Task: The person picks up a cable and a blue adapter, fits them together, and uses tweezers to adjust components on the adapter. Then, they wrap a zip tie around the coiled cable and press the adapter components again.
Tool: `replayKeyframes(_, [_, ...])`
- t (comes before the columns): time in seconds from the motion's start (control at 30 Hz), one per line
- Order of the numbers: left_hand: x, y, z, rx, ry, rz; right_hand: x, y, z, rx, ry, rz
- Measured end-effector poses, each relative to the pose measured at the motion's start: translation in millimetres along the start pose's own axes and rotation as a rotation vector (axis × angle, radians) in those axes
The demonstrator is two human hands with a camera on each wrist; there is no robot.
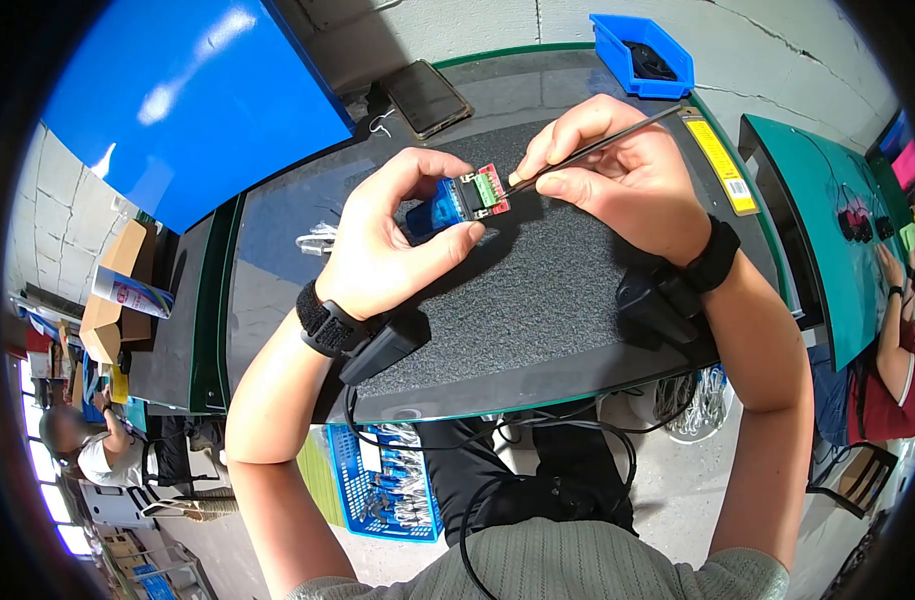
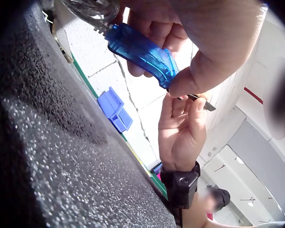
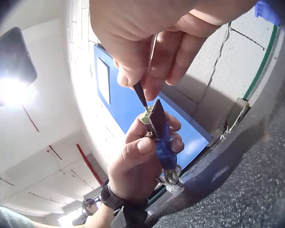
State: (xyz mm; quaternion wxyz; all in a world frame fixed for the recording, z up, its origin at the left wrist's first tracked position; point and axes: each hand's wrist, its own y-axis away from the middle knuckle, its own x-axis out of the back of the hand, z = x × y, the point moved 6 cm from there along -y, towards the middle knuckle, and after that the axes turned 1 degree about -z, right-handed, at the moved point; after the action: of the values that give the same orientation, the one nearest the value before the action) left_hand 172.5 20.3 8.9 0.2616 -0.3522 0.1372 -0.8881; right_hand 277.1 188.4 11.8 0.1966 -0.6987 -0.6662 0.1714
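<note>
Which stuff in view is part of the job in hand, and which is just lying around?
In the job:
blue-cased board with green terminal block, in left hand
its attached cable
slim dark tool in right hand, tip at the block

Apparently just lying about:
phone-like device
blue bin holding something black
yellow-labelled item

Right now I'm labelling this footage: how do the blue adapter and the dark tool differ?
The blue adapter is chunky and translucent; the dark tool is slender and tapered. The left hand grips the blue adapter; the right hand pinches the dark tool. Both are held above the table.
</note>
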Motion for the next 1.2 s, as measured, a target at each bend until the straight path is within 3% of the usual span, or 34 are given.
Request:
replayKeyframes(0.23, [-1,1,-4,0.079,-0.008,-0.055,-1,0,0,0.054,0.084,-0.004])
replayKeyframes(0.5, [-6,-1,-1,0.043,-0.114,-0.106,9,0,1,0.130,0.067,0.017])
replayKeyframes(0.67, [-10,0,-16,0.093,-0.111,-0.173,11,-2,8,0.088,0.135,0.014])
replayKeyframes(1.03, [-5,2,-19,0.035,-0.251,-0.122,14,-4,25,-0.093,0.231,0.041])
replayKeyframes(1.2, [-4,2,-21,0.047,-0.241,-0.119,13,-4,26,-0.085,0.202,0.032])
